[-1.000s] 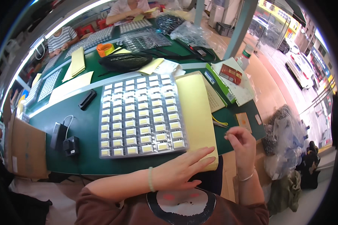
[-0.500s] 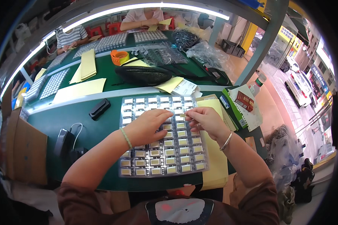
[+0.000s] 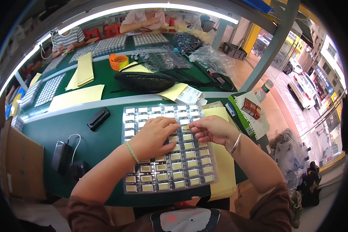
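Observation:
A clear plastic tray (image 3: 215,170) lies before me, holding rows of small silvery rectangular parts. Those in the nearer rows (image 3: 178,175) bear pale yellow faces, while the far rows (image 3: 156,110) look white and silver. Over the tray's middle rests my left hand (image 3: 154,135), fingers stretched forward and thumb apart, its fingertips beside one part. My right hand (image 3: 213,130) pinches a small yellow rectangular piece (image 3: 186,127) between thumb and forefinger, right at a part in the tray. The fingertips partly cover that piece, and my left hand hides several parts.
Yellow sheets (image 3: 224,174) lie partly under the tray's right side. Left of it are a black case (image 3: 98,118) and a black adapter (image 3: 61,156) with a white cable. Beyond stand a black pouch (image 3: 145,82) and an orange tape roll (image 3: 118,62). Two people work across the table.
My right hand has brought the small yellow piece down from above the tray onto a part. The left hand stays over the tray. The whole view has shifted slightly.

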`<state>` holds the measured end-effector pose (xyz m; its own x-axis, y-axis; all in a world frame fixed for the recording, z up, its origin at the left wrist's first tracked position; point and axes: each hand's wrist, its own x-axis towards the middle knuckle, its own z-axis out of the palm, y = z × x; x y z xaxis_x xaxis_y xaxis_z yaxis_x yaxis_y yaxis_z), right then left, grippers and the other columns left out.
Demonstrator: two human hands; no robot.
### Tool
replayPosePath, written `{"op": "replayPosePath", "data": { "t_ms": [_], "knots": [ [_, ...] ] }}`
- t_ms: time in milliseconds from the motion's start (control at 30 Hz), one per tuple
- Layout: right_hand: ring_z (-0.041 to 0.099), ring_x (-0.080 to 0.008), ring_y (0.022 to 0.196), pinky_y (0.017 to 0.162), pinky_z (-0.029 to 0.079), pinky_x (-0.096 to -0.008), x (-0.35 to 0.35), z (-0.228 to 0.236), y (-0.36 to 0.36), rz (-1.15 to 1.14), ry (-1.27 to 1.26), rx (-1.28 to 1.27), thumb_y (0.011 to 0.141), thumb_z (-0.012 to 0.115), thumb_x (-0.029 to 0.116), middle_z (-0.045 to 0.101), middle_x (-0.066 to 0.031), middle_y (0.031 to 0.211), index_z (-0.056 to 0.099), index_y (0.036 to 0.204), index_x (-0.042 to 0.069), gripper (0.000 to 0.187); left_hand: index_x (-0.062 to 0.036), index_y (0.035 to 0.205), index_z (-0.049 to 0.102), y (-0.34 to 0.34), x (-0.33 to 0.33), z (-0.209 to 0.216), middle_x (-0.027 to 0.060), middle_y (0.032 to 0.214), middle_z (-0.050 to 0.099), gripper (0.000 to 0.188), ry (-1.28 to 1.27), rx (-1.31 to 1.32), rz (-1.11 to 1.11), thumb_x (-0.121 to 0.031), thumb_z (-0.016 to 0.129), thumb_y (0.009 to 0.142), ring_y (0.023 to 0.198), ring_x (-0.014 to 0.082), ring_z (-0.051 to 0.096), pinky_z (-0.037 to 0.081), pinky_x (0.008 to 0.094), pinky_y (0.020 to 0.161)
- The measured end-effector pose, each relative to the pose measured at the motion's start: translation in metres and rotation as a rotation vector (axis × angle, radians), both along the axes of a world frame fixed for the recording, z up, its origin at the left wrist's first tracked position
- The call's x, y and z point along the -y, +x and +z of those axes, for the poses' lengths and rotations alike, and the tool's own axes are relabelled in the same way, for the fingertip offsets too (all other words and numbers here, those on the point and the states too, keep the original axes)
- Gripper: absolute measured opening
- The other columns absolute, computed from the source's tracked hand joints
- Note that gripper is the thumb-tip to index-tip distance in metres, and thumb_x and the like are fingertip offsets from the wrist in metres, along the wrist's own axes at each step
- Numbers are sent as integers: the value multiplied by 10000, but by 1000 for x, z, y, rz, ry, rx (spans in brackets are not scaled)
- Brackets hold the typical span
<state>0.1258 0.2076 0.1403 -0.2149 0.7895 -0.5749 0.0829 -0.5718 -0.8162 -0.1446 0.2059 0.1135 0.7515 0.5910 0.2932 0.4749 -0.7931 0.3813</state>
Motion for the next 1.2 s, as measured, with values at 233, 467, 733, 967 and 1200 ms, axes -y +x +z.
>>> {"op": "replayPosePath", "data": {
  "t_ms": [233,467,733,967,1200],
  "knots": [
    [734,-135,829,726,639,-284,1,1,3,13,-17,-22,1058,629,220,749,-43,991,710,1196,0,272,-73,1396,603,2,2,0,164,1426,584,534,-7,5,22,-268,706,909,1340,366,523,385,492,1154],
    [741,-142,834,729,644,-284,1,1,2,23,-12,-19,1055,632,225,751,-61,1016,706,1200,-6,282,-75,1402,598,3,3,1,162,1423,584,539,3,4,29,-265,706,909,1339,367,521,384,495,1154],
    [753,-156,850,724,649,-287,4,3,-1,8,5,2,1059,623,226,750,-74,1023,700,1205,-18,295,-127,1394,637,6,5,1,146,1388,593,498,49,-19,34,-257,687,915,1312,348,534,398,486,1121],
    [748,-161,811,703,632,-291,7,2,-4,18,48,50,1040,656,259,739,-53,968,710,1204,-8,318,-151,1375,659,9,8,1,137,1369,594,472,131,-58,47,-243,677,913,1276,332,553,422,480,1077],
    [755,-185,769,633,608,-301,22,4,-21,42,256,295,1036,629,223,760,-92,905,755,1132,27,252,-165,1381,657,10,8,1,132,1364,590,464,137,-96,62,-225,678,920,1270,331,556,436,487,1065]
  ]
}}
